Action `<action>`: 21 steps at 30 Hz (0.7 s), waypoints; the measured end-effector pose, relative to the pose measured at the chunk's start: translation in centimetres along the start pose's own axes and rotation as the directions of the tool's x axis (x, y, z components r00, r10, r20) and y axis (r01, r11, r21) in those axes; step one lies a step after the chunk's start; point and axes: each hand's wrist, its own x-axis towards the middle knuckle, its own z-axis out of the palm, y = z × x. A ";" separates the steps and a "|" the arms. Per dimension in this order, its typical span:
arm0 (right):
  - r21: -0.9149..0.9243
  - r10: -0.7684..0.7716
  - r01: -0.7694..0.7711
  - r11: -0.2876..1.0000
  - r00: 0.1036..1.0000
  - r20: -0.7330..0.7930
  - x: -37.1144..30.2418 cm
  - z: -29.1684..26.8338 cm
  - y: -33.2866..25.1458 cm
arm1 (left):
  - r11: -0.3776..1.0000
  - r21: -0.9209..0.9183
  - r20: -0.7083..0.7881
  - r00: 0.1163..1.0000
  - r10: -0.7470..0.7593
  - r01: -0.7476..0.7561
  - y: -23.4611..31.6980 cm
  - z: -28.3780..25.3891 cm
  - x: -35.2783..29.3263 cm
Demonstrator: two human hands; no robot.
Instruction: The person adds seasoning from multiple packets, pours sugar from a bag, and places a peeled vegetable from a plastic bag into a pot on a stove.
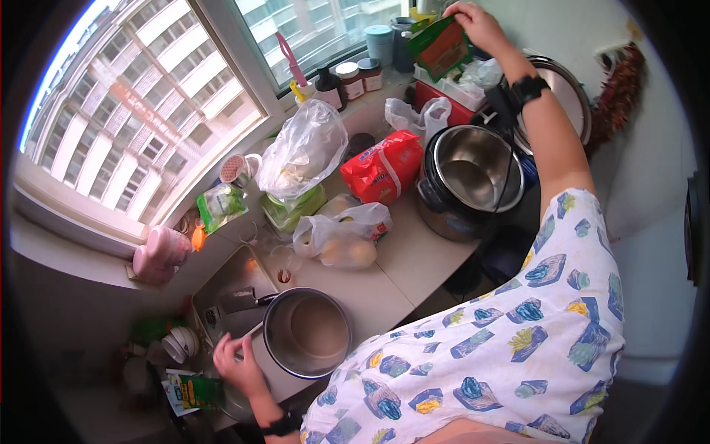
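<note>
Two hands spread wide across this crowded counter! Up at the top right, the right hand (479,28) has its fingers clamped on the upper edge of a green packet (441,50), which hangs tilted above the clear plastic bags (482,75) near the window. Down at the lower left, the left hand (245,370) has its fingers apart, just beside the wide pot (314,329), with no firm grip on anything to be seen.

And here's the danger: that pinch takes in only one edge, so a slack thumb could let the packet drop. A low swing might clip the blue-lidded cup (379,46) or catch the bags. Watch the patterned shirt (473,340) too; it comes right up to the pot's rim, and a lean could nudge that pot along.

What's hard to call? The packet's far side and contents are hidden. A black cord (509,174) crosses the electric cooker (447,220), its ends unclear. Whether the left fingertips touch the pale stick (255,329) can't be told, and the lower-left corner is lost in gloom.
</note>
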 end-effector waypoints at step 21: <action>-0.411 0.555 -0.493 0.767 0.831 0.038 0.0 17.0 27.5 | 0.758 0.551 -0.031 0.917 -0.398 0.348 3.8 -4.2 -10.1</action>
